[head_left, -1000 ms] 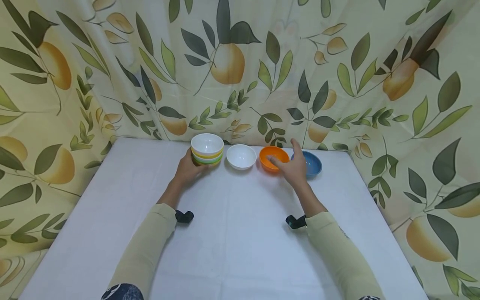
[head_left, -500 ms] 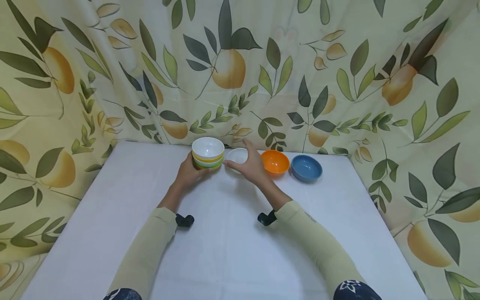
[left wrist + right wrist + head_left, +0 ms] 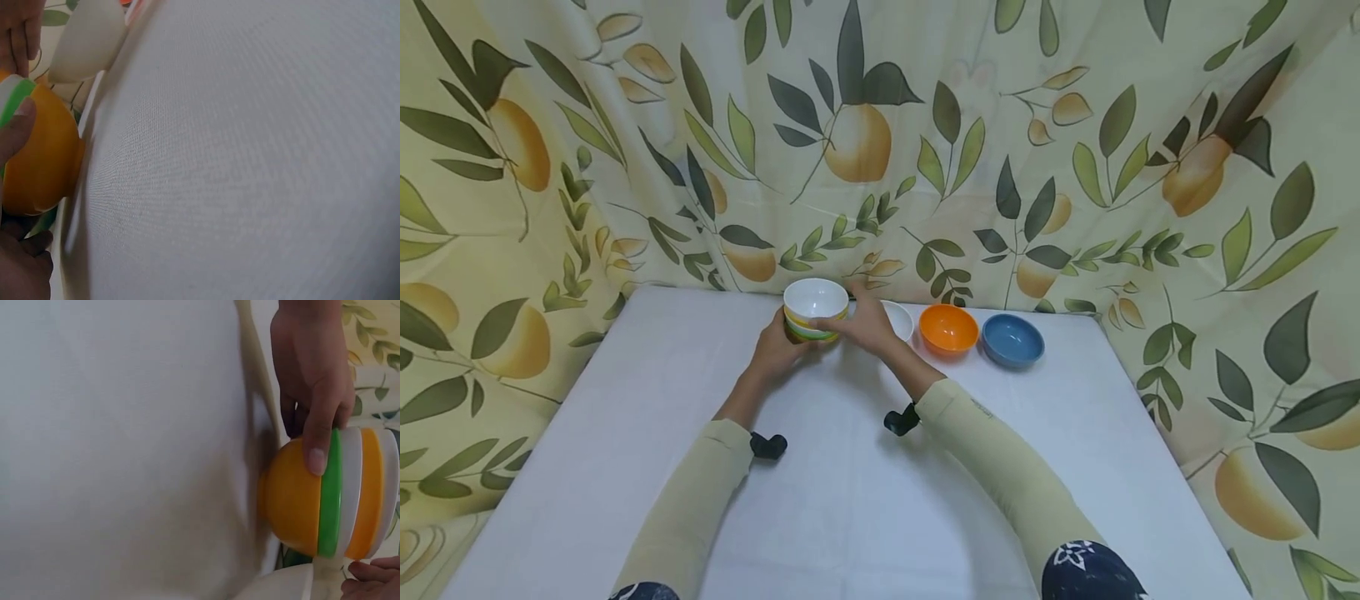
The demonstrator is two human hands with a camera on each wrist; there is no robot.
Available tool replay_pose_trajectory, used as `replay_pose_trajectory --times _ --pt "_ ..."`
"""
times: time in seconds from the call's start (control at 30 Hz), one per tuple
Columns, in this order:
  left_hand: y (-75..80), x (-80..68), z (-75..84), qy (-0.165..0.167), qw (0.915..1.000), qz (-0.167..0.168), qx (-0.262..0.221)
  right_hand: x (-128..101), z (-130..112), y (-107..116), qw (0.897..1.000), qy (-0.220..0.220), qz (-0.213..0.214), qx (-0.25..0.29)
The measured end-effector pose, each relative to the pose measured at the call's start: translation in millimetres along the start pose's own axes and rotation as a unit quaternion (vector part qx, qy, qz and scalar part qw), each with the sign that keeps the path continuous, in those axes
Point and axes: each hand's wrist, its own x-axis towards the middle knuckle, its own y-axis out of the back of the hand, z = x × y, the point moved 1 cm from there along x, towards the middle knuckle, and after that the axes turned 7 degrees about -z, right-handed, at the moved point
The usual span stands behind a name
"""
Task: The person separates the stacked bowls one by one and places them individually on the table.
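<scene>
A stack of nested bowls [image 3: 815, 298] stands at the back of the table, a white bowl on top, then orange, white and green rims over an orange bowl [image 3: 294, 500] at the bottom. My left hand [image 3: 775, 343] grips the stack low on its left, the thumb lying over the lower bowls in the right wrist view. From the right, my right hand [image 3: 863, 321] reaches round the upper bowls, thumb across the front and fingers at the far side. Its fingertips [image 3: 362, 569] meet the rims of the upper bowls. The stack's base is partly hidden by the left hand.
A single white bowl [image 3: 901, 320] sits just right of the stack, partly behind the right hand. Farther right come an orange bowl [image 3: 949, 330] and a blue bowl [image 3: 1012, 340]. A fruit-patterned curtain [image 3: 970, 208] hangs behind the white-covered table [image 3: 850, 483].
My right hand has swept left from beside the orange and blue bowls, past the single white bowl, to the stack. The left hand keeps its grip on the stack.
</scene>
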Motion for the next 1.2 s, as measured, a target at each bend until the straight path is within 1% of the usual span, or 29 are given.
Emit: replay_pose_trajectory --times 0.1,0.37,0.5,0.67,0.8,0.93,1.03,1.2 --pt "-1.5 -2.0 -1.0 0.004 1.0000 -0.002 -0.003 5.2 -1.7 -4.8 1.000 0.003 -0.007 0.005" --pt "-5.3 -5.5 -3.0 0.004 1.0000 -0.003 -0.006 15.4 -2.6 -10.9 0.999 -0.021 -0.018 -0.023" --pt "-5.2 -4.9 -2.9 0.002 1.0000 -0.003 -0.002 18.2 -0.9 -11.0 0.999 -0.022 -0.021 -0.017" --pt "-3.6 -3.6 -2.7 0.002 1.0000 0.001 0.002 21.4 0.9 -11.6 1.000 -0.007 -0.017 0.000" --pt "-3.7 -2.0 -4.2 0.006 1.0000 -0.003 0.002 23.3 2.5 -13.3 1.000 0.008 -0.012 -0.008" --pt "-4.8 -1.6 -3.6 0.010 0.9999 -0.004 0.003 22.7 2.3 -13.5 1.000 0.011 -0.003 -0.021" --pt "-5.0 -1.7 -2.0 0.012 0.9999 -0.002 0.002 22.3 -0.2 -10.6 1.000 0.017 0.003 -0.010" --pt "-1.9 0.0 0.2 0.002 1.0000 -0.001 -0.001 22.5 -9.7 -2.9 0.999 0.037 0.015 0.014"
